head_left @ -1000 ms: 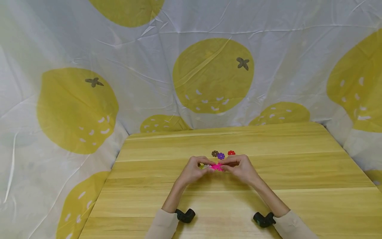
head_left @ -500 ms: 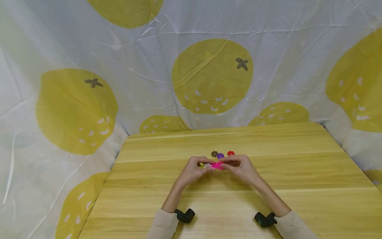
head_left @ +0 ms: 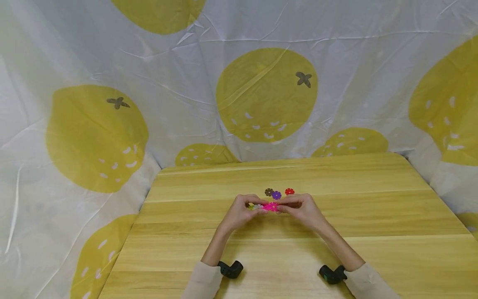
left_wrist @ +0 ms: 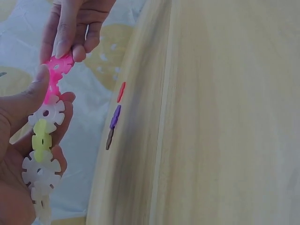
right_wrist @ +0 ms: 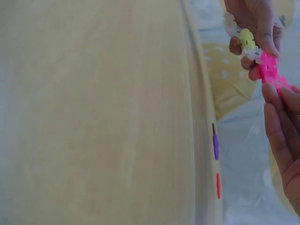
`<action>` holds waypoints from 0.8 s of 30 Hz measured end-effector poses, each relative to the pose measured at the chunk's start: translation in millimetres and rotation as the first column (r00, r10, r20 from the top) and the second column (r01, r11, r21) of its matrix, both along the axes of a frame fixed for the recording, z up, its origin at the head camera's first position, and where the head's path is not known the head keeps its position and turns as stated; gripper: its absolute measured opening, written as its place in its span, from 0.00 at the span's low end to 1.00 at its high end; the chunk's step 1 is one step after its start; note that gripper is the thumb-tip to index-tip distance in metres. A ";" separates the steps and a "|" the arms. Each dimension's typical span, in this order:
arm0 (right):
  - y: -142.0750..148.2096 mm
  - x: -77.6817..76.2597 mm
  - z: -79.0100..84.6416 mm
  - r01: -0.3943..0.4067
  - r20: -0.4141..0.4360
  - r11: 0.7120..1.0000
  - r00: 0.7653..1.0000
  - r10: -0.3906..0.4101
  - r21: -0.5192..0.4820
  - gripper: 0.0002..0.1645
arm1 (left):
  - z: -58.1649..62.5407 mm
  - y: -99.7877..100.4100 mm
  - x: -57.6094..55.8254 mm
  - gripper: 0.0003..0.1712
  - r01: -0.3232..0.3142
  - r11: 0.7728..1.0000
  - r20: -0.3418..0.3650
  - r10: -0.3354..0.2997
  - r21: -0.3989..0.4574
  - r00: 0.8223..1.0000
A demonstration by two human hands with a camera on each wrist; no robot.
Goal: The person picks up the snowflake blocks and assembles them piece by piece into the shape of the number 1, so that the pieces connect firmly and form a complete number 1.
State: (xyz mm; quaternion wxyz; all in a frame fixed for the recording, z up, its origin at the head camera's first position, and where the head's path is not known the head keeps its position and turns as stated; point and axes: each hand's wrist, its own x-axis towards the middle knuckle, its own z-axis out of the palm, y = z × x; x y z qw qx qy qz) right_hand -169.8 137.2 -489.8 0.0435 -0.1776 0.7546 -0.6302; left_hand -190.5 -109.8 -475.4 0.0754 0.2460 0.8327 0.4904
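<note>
A chain of interlocking plastic snowflake discs is stretched between both hands, held above the table. Along it in the left wrist view come white discs [left_wrist: 41,171], a yellow disc [left_wrist: 42,140], another white disc [left_wrist: 46,113] and pink discs [left_wrist: 60,67] at the far end. My left hand [head_left: 240,212] holds the chain, its thumb on the pink part and its fingers behind the white and yellow discs. With thumb and fingertips, my right hand [head_left: 304,211] pinches the end pink disc [right_wrist: 279,83]. Fingers partly cover the pink discs.
Beyond the hands, a brown disc [head_left: 269,192], a purple disc [head_left: 276,195] and a red disc [head_left: 289,191] lie on the wooden table [head_left: 209,182]. A lemon-print cloth [head_left: 179,99] hangs behind the table's back edge. Black wrist devices [head_left: 231,270] stick out from both sleeves.
The end pink disc has turned slightly and now shows its face more to the head view. Both hands keep almost the same place and grip; the loose discs stay put.
</note>
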 end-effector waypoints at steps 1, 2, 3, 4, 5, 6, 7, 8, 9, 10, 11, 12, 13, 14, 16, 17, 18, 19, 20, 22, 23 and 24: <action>0.2 0.3 0.3 0.001 0.004 1.000 1.000 -0.001 -0.007 0.13 | 0.2 0.1 0.1 0.11 0.000 1.000 0.004 0.000 0.003 1.000; 0.3 0.6 0.7 0.002 0.004 1.000 1.000 -0.002 -0.011 0.13 | 0.3 0.2 0.1 0.12 -0.001 1.000 0.008 0.001 0.003 1.000; 0.4 0.9 1.1 0.004 0.005 1.000 1.000 -0.004 -0.015 0.13 | 0.5 0.2 0.1 0.12 -0.001 1.000 0.014 0.001 0.002 1.000; 0.6 1.2 1.4 0.003 0.005 1.000 1.000 -0.003 -0.020 0.13 | 0.7 0.1 0.1 0.12 -0.002 1.000 0.017 0.002 -0.003 1.000; 0.7 1.4 1.5 0.003 0.001 1.000 1.000 -0.003 -0.022 0.13 | 0.9 -0.1 0.0 0.12 -0.003 1.000 0.022 0.003 -0.006 1.000; 0.7 1.6 1.7 0.003 0.003 1.000 1.000 -0.003 -0.028 0.13 | 1.4 -0.4 0.2 0.13 -0.003 1.000 0.023 0.003 -0.009 1.000; 0.7 1.7 1.7 0.004 0.002 0.999 1.000 -0.004 -0.032 0.13 | 1.6 -0.7 0.1 0.13 -0.003 1.000 0.027 0.003 -0.013 1.000; 0.7 1.7 1.5 0.005 0.000 0.999 1.000 -0.005 -0.034 0.13 | 1.6 -1.0 -0.1 0.14 -0.004 1.000 0.027 0.004 -0.018 1.000; 0.9 1.7 1.5 0.003 0.000 0.999 1.000 -0.003 -0.041 0.14 | 1.6 -1.3 -0.1 0.14 -0.004 1.000 0.027 0.005 -0.023 1.000; 0.9 1.7 1.2 0.004 -0.003 0.999 1.000 -0.004 -0.045 0.14 | 1.6 -1.6 -0.1 0.14 -0.007 1.000 0.025 0.007 -0.028 1.000; 0.9 1.7 1.1 0.008 -0.002 0.999 1.000 -0.009 -0.047 0.14 | 1.6 -1.7 -0.1 0.15 -0.009 0.999 0.024 0.010 -0.031 1.000; 0.9 1.7 1.0 0.016 -0.002 0.999 1.000 -0.016 -0.046 0.14 | 1.6 -1.6 -0.1 0.16 -0.013 0.999 0.021 0.014 -0.035 1.000; 0.9 1.6 0.8 0.020 -0.001 0.999 1.000 -0.020 -0.047 0.14 | 1.7 -1.4 0.2 0.16 -0.019 0.999 0.017 0.020 -0.042 1.000; 0.7 1.6 0.7 0.023 0.006 0.998 1.000 -0.023 -0.052 0.14 | 1.9 -1.0 0.7 0.17 -0.025 0.998 0.001 0.026 -0.051 1.000; 0.0 1.5 0.1 0.033 0.033 0.997 0.999 -0.031 -0.068 0.14 | 1.9 1.5 2.6 0.19 -0.038 0.996 -0.066 0.033 -0.080 0.997; -0.6 1.3 -0.3 0.039 0.054 0.996 0.998 -0.035 -0.083 0.15 | 2.4 3.5 4.1 0.19 -0.044 0.994 -0.114 0.033 -0.096 0.993; -1.6 1.2 -0.6 0.047 0.077 0.994 0.996 -0.039 -0.102 0.16 | 2.1 5.8 5.4 0.20 -0.051 0.992 -0.176 0.030 -0.113 0.984; -2.9 1.0 -0.7 0.056 0.107 0.991 0.993 -0.043 -0.123 0.16 | 1.8 8.3 6.9 0.21 -0.061 0.990 -0.241 0.028 -0.130 0.970; -4.4 0.8 -0.9 0.072 0.136 0.988 0.989 -0.053 -0.139 0.17 | 1.3 11.0 8.1 0.22 -0.072 0.987 -0.301 0.026 -0.142 0.953; -7.5 -0.1 -1.7 0.109 0.188 0.980 0.979 -0.077 -0.168 0.17 | -0.2 16.1 9.5 0.23 -0.091 0.984 -0.393 0.023 -0.154 0.919; -8.8 -0.6 -1.9 0.127 0.209 0.976 0.974 -0.088 -0.179 0.18 | -1.1 18.2 9.5 0.24 -0.098 0.983 -0.426 0.024 -0.152 0.905; -10.1 -1.0 -2.0 0.143 0.228 0.972 0.969 -0.098 -0.189 0.18 | -2.3 19.8 9.1 0.24 -0.103 0.983 -0.447 0.025 -0.151 0.894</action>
